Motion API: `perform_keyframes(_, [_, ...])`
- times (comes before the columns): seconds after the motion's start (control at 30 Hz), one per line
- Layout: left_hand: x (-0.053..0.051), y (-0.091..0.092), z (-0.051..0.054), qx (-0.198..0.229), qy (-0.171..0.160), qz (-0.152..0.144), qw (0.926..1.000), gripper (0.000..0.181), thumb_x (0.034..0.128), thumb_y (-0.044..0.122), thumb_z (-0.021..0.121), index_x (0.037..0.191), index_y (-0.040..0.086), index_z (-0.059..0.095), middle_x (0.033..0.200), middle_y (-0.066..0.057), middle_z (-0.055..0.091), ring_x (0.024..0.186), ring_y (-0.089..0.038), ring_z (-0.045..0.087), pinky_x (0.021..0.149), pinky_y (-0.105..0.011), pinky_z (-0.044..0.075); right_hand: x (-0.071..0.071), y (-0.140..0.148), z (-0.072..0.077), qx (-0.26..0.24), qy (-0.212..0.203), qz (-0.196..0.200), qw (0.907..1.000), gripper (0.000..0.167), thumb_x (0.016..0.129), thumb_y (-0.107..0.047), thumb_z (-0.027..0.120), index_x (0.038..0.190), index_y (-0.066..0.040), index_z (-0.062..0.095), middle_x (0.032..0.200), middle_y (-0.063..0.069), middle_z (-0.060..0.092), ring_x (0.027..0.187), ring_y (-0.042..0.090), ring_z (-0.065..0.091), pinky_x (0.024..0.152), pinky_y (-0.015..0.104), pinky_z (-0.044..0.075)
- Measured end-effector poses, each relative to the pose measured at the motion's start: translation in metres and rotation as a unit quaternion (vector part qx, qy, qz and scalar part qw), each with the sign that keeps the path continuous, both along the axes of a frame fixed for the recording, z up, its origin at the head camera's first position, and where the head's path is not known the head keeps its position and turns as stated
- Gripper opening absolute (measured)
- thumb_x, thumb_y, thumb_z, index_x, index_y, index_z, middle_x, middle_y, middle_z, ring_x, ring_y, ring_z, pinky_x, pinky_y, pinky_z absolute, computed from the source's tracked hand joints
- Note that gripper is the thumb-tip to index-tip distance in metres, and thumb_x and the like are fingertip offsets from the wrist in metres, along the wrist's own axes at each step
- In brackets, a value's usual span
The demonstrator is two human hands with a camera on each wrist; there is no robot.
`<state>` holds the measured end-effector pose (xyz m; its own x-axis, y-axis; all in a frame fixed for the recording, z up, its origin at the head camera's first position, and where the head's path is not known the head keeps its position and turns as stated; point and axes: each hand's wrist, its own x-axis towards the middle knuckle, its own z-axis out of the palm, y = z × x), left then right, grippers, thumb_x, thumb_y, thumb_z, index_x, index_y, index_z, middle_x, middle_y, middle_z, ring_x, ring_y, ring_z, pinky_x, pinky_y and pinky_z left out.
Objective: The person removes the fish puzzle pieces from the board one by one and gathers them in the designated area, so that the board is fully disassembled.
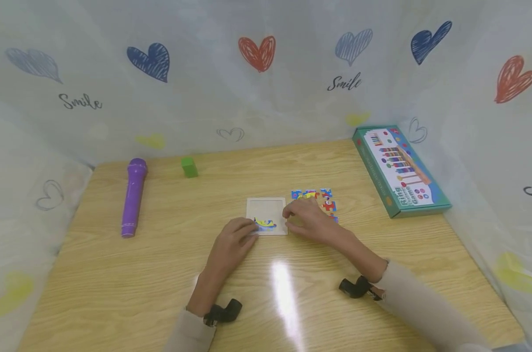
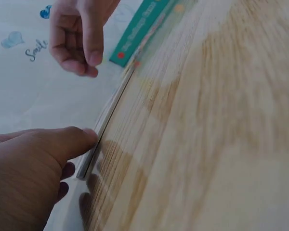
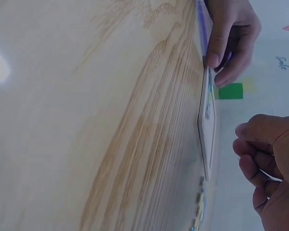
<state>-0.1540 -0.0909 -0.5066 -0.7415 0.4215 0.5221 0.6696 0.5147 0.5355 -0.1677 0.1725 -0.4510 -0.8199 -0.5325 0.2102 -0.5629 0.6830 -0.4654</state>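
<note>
A square, pale puzzle tray [image 1: 268, 201] lies on the table, with a few joined blue and yellow jigsaw pieces [image 1: 266, 225] in its lower left. My left hand [image 1: 231, 247] holds the tray's near left corner, its thumb [image 2: 77, 143] against the edge. My right hand [image 1: 312, 221] hovers just over the tray's right side, fingers loosely bent. Nothing shows between those fingers [image 3: 253, 129] in the right wrist view. Loose jigsaw pieces [image 1: 329, 205] in red, blue and yellow lie right of the tray, partly hidden by my right hand.
A purple toy microphone [image 1: 134, 198] lies at the left of the wooden table [image 1: 160, 283], and a green block [image 1: 189, 167] stands near the back edge. At the back right lies a green toy box [image 1: 400, 171]. A heart-printed curtain [image 1: 195, 107] surrounds the table's back and sides.
</note>
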Motion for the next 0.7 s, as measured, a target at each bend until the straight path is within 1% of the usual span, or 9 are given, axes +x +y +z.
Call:
perform_keyframes(0.03, [0.0,-0.001,-0.001,0.0,0.0,-0.003,1.0,0.019,0.084,0.005,0.081,0.103,0.004,0.078,0.111,-0.007,0.069,0.108,-0.023,0.061,0.097,-0.037,0.048,-0.001,-0.004,0.0,0.003,-0.002,0.0,1.0,0.014,0.087,-0.007,0.074,0.1,-0.008,0.067,0.097,0.0,0.066,0.093,0.017,0.057,0.086,0.043,0.036])
perform_keyframes(0.13, [0.0,-0.002,-0.001,-0.001,0.0,-0.01,1.0,0.018,0.0846,0.004,0.08,0.102,0.004,0.078,0.111,-0.006,0.068,0.108,-0.023,0.061,0.096,-0.037,0.048,-0.004,-0.013,-0.001,0.015,-0.007,0.003,0.9999,0.016,0.087,-0.008,0.075,0.101,-0.007,0.067,0.097,-0.001,0.066,0.093,0.016,0.056,0.084,0.038,0.033])
perform_keyframes(0.3, [0.0,-0.002,0.0,-0.008,0.003,-0.011,0.9999,0.015,0.086,0.002,0.078,0.101,0.004,0.078,0.11,-0.005,0.068,0.108,-0.022,0.06,0.096,-0.034,0.049,-0.01,-0.025,-0.004,0.038,-0.008,0.008,0.9992,0.015,0.086,-0.009,0.075,0.1,-0.009,0.068,0.095,-0.003,0.066,0.091,0.016,0.054,0.084,0.038,0.033])
perform_keyframes(0.37, [0.001,-0.001,0.0,-0.013,0.002,-0.01,0.9999,0.015,0.0863,0.002,0.077,0.101,0.004,0.078,0.109,-0.005,0.068,0.107,-0.022,0.06,0.096,-0.034,0.049,-0.011,-0.027,-0.006,0.04,-0.007,0.009,0.9991,0.016,0.086,-0.008,0.075,0.1,-0.009,0.068,0.096,-0.003,0.067,0.091,0.017,0.055,0.084,0.038,0.033])
perform_keyframes(0.53, [0.001,-0.001,0.001,-0.025,-0.014,-0.004,0.9996,0.014,0.0878,0.002,0.076,0.102,0.004,0.078,0.11,-0.005,0.068,0.108,-0.022,0.06,0.097,-0.033,0.049,-0.011,-0.03,-0.009,0.038,-0.005,0.016,0.9991,0.015,0.086,-0.007,0.075,0.1,-0.009,0.069,0.097,-0.002,0.069,0.092,0.018,0.056,0.082,0.037,0.033])
perform_keyframes(0.7, [0.001,-0.003,0.0,-0.023,-0.02,0.0,0.9995,0.014,0.0888,0.002,0.075,0.102,0.005,0.078,0.11,-0.003,0.068,0.108,-0.021,0.06,0.097,-0.032,0.049,-0.012,-0.032,-0.012,0.04,0.003,0.026,0.9988,0.011,0.085,-0.005,0.075,0.095,-0.009,0.07,0.092,-0.003,0.07,0.087,0.015,0.058,0.083,0.037,0.035])
